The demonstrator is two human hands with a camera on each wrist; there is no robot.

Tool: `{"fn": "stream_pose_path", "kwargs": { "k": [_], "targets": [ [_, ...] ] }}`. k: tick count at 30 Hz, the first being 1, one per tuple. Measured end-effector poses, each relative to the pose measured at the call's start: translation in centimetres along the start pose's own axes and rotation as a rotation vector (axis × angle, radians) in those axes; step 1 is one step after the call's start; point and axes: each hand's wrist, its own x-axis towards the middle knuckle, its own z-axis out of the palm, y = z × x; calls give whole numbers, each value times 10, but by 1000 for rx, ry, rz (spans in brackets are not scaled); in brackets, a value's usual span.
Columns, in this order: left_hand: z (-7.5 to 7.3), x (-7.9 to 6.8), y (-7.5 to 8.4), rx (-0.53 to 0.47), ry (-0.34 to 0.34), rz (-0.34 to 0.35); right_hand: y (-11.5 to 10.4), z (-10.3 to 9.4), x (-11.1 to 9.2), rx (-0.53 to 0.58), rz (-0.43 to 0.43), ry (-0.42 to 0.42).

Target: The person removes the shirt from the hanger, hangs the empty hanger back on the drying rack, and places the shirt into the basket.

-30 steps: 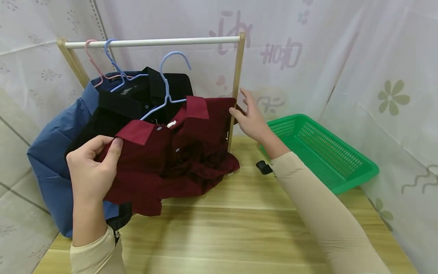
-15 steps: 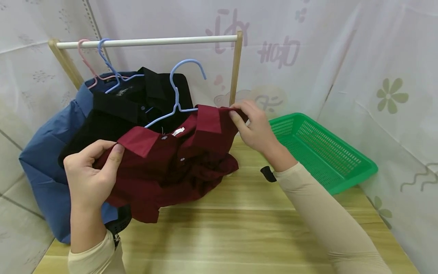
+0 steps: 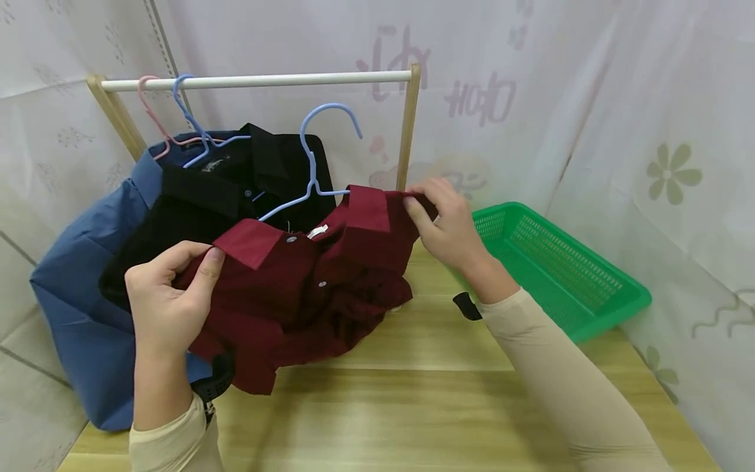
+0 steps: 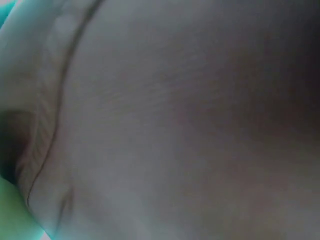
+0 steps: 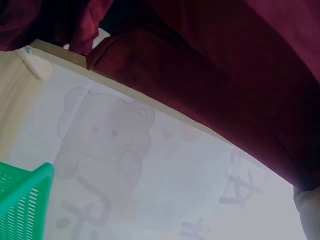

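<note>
A dark red shirt [image 3: 277, 275] with a brighter red collar is spread between both hands in the head view. A light blue hanger [image 3: 310, 157] sits inside its neck, the hook standing free in front of the rack. My left hand [image 3: 171, 295] pinches the shoulder at the left, thumb on top. At the opposite shoulder my right hand [image 3: 445, 223] pinches the cloth. The right wrist view shows the red sleeve [image 5: 165, 75] hanging, with a bit of that hand at the right edge. Blurred pale cloth fills most of the left wrist view.
Behind the shirt stands a rack with a white rod [image 3: 259, 80] and wooden posts. On it hang a black shirt [image 3: 200, 196] on a blue hanger and a blue garment [image 3: 88, 295] on a pink one [image 3: 152, 111]. A green basket [image 3: 613, 308] lies right on the wooden table [image 3: 377, 406].
My right hand has come from beside the rack post onto the shirt's right shoulder and pinches it. The shirt and its hanger have shifted right and slightly lower, nearer to me.
</note>
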Motion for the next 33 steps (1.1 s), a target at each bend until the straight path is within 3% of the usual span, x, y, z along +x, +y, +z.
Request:
{"fn": "stream_pose_path", "kwargs": {
  "k": [11,15,23,29,33],
  "targets": [
    [14,-1,-8,-57,-54,-48,-11,-15,-13,-40,53,39],
    [21,-11,-17,-65,-92,-70,-15,-21,-32,-94,94,6],
    [35,-34,-34,-60,-195,-123,-17,-26,-67,-157,206,-143],
    [48,-56,-41,-96,-273,-246,-23,-34,-95,-179,301,-125],
    [53,-67,-42,-110,-311,-285,-29,-38,-114,-190,383,-119]
  ]
}}
